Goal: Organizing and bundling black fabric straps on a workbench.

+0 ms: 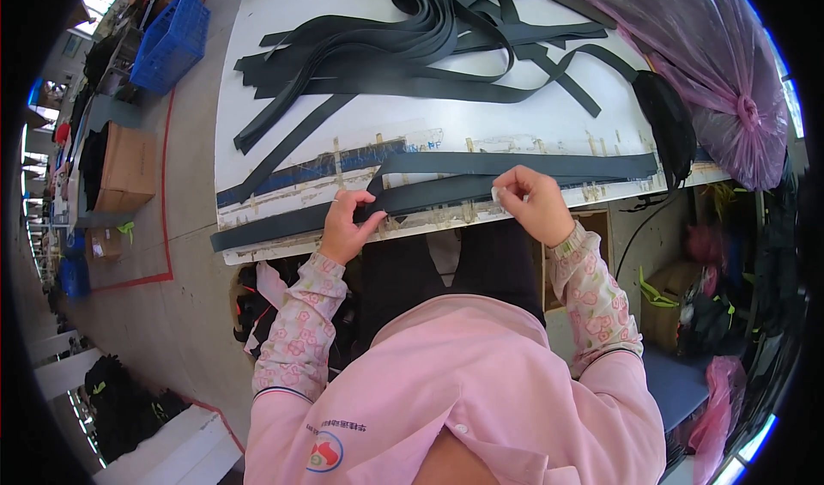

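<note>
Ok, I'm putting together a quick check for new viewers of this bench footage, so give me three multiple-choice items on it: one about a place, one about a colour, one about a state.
1. Where does the blue crate stand?
A. on the floor left of the table
B. on the table top
C. under the pink bag

2. What colour is the plastic bag at the table's right end?
A. green
B. pink
C. white

3. How does the dark strap lie at the near table edge?
A. rolled into a coil
B. hanging from a hook
C. stretched flat between both hands

Answers:
1. A, the crate sits on the grey floor beyond the table's left side.
2. B, the knotted bag is translucent pink.
3. C, the left hand and right hand each pinch it while it lies flat along the edge.
</note>
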Tool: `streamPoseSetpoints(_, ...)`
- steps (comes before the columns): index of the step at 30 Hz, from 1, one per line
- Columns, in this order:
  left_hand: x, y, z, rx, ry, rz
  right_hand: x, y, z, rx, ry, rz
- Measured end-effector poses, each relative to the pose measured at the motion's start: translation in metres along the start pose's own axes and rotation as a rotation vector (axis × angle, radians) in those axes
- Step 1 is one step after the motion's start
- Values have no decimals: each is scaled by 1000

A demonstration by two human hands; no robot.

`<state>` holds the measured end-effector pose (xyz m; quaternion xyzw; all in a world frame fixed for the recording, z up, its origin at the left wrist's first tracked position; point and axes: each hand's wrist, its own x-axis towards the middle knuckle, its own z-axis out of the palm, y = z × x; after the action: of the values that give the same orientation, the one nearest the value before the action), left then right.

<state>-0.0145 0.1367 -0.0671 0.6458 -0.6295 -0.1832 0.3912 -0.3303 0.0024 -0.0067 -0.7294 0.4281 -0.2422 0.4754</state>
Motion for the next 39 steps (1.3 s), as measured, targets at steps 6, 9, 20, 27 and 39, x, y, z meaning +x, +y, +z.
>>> streamPoseSetpoints(6,-1,-8,17,-132,152,-29,5,-26,72,81,-449,8)
streamPoseSetpoints(9,4,-6,14,-95,169,32,22,-38,103,-72,-173,-89)
streamPoseSetpoints(20,5,-1,5,-45,77,110,22,-34,154,-267,-51,-267)
streamPoseSetpoints(27,7,0,8,-14,98,122,22,-29,154,-380,-102,-315)
streamPoseSetpoints(39,5,2,4,-33,63,47,7,32,-12,-99,48,28)
